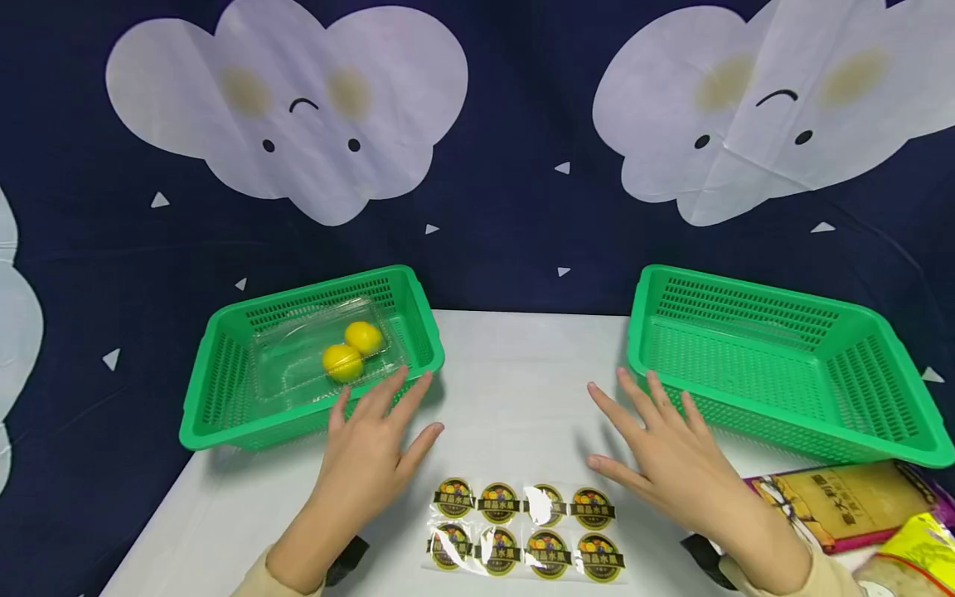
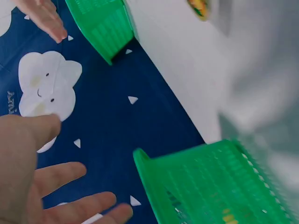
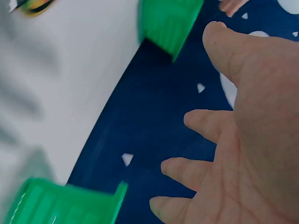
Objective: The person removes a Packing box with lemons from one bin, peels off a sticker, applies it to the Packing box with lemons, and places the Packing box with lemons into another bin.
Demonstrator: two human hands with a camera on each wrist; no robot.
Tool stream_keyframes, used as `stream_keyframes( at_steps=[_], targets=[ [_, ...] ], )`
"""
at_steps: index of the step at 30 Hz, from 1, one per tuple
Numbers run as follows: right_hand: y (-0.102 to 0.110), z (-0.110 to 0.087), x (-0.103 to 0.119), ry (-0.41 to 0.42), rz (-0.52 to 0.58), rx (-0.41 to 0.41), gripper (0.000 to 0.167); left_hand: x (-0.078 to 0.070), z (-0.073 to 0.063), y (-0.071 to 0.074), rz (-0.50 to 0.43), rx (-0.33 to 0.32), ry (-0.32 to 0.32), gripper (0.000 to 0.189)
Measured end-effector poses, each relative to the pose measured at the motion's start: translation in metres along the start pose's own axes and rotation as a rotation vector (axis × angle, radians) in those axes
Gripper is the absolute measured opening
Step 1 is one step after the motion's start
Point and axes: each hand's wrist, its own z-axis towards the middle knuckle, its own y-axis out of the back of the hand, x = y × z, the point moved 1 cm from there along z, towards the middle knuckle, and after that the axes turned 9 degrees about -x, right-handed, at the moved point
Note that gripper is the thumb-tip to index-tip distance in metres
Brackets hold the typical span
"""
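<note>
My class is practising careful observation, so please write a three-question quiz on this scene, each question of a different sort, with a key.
1. Multiple choice: what shares the left green basket with the two yellow fruits?
a) a metal spoon
b) a clear plastic container
c) a red cup

2. True or false: the left hand and the right hand both have spread fingers and hold nothing.

3. Count: how many round labels are on the sheet lying on the white table?

Key:
1. b
2. True
3. Eight, in two rows of four.
</note>
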Motion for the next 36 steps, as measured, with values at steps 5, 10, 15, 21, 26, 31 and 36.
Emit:
stream_keyframes(
  at_steps=[5,10,15,21,26,31,36],
  targets=[
    [0.005,0.019,0.018,0.064,0.106,-0.054,0.076,0.021,-0.015,0.011,-0.106,-0.175,0.05,0.051],
    [0.004,0.042,0.034,0.084,0.225,-0.088,0.073,0.045,-0.033,0.023,-0.199,-0.192,0.22,0.037],
    [-0.005,0.069,0.047,0.063,0.345,-0.031,0.074,0.067,-0.045,0.03,-0.29,-0.078,0.462,0.034],
    [-0.017,0.1,0.065,0.06,0.489,0.047,0.074,0.087,-0.051,0.03,-0.598,0.066,0.73,0.049],
    [-0.029,0.125,0.081,0.074,0.561,0.11,0.073,0.099,-0.052,0.025,-0.899,0.129,0.911,0.058],
    [-0.037,0.151,0.1,0.077,0.601,0.169,0.073,0.105,-0.054,0.022,-1.121,0.091,1.01,0.056],
    [-0.04,0.175,0.119,0.085,0.632,0.21,0.075,0.11,-0.054,0.019,-1.359,0.0,1.108,0.039]
  ],
)
